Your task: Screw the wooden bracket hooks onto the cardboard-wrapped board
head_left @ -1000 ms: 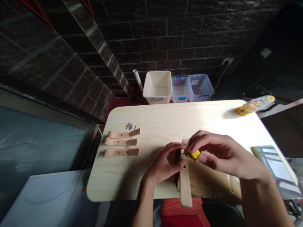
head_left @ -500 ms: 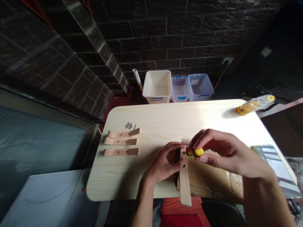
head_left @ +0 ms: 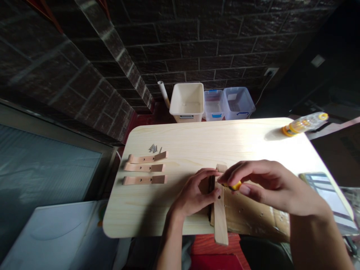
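Observation:
My right hand (head_left: pixel 271 187) grips a short screwdriver (head_left: pixel 235 186) with a yellow and black handle. Its tip end, largely covered by my fingers, is over the upper part of a pale wooden strip (head_left: pixel 220 221). My left hand (head_left: pixel 194 195) is closed on that strip from the left, thumb near a dark hole and fingers by its far end. Under the strip lies a brown cardboard piece (head_left: pixel 253 210), and the strip's near end juts past the table edge. Three shaped wooden pieces with holes, one of them nearest the front (head_left: pixel 144 180), lie at left beside several screws (head_left: pixel 153 148).
A clear-and-yellow screwdriver case (head_left: pixel 305 124) lies at the table's back right corner. A tablet-like device (head_left: pixel 327 198) rests on the right side. Behind the table (head_left: pixel 182 138) stand a cream bin (head_left: pixel 186 99) and two clear plastic boxes, the larger one (head_left: pixel 238 101) at right.
My right hand has turned and dipped slightly, with its fingers now covering more of the screwdriver. My left hand and the wooden strip stay in place.

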Demonstrator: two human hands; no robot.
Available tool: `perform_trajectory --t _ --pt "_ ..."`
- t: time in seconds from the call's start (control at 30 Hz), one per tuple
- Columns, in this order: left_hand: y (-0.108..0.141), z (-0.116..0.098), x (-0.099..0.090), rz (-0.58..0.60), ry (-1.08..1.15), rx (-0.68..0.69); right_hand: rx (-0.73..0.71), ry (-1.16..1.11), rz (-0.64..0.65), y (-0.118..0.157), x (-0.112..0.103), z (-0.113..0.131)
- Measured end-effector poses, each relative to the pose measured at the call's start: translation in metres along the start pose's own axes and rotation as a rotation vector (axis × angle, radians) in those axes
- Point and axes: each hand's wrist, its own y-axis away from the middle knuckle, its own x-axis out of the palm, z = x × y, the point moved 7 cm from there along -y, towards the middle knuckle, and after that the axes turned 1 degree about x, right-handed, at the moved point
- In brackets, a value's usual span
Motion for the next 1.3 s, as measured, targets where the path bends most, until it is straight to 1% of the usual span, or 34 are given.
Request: perform_trajectory --t 0.2,0.4,0.6,0.8,0.93,1.03,1.13,1.3 --pt "-0.0006 -0.0005 -0.0005 0.004 0.002 -0.012 -0.015 -0.033 -0.013 -0.0045 0.0007 -0.0012" --pt "-0.0005 -0.0002 -0.0008 0.003 0.020 -0.028 -0.086 -0.043 0.024 -0.0061 0.0046 0.0017" --pt "-0.0001 -0.0005 -0.0009 0.004 0.021 -0.033 -0.003 -0.060 0.020 -0.0012 0.0038 -0.0011" --pt "-0.0003 -0.0006 -0.0004 0.005 -0.011 0.001 -0.042 -0.063 -0.004 -0.0037 0.0002 -0.0008" --pt "-0.0003 -0.0006 -0.0006 -0.001 0.008 -0.006 -0.077 -0.049 0.039 -0.0059 0.0043 0.0003" --pt "-0.0002 -0.0006 -0.0013 -0.005 0.031 -0.028 -0.055 -0.068 0.069 -0.0044 0.0076 0.0000" --pt "0.0003 -0.0004 -0.0020 -0.006 0.038 -0.040 -0.016 -0.085 0.057 -0.0014 0.0073 -0.0007" --pt "0.0010 0.0010 -0.0011 0.009 0.030 -0.001 0.016 -0.097 0.038 -0.0004 0.0059 -0.0023"
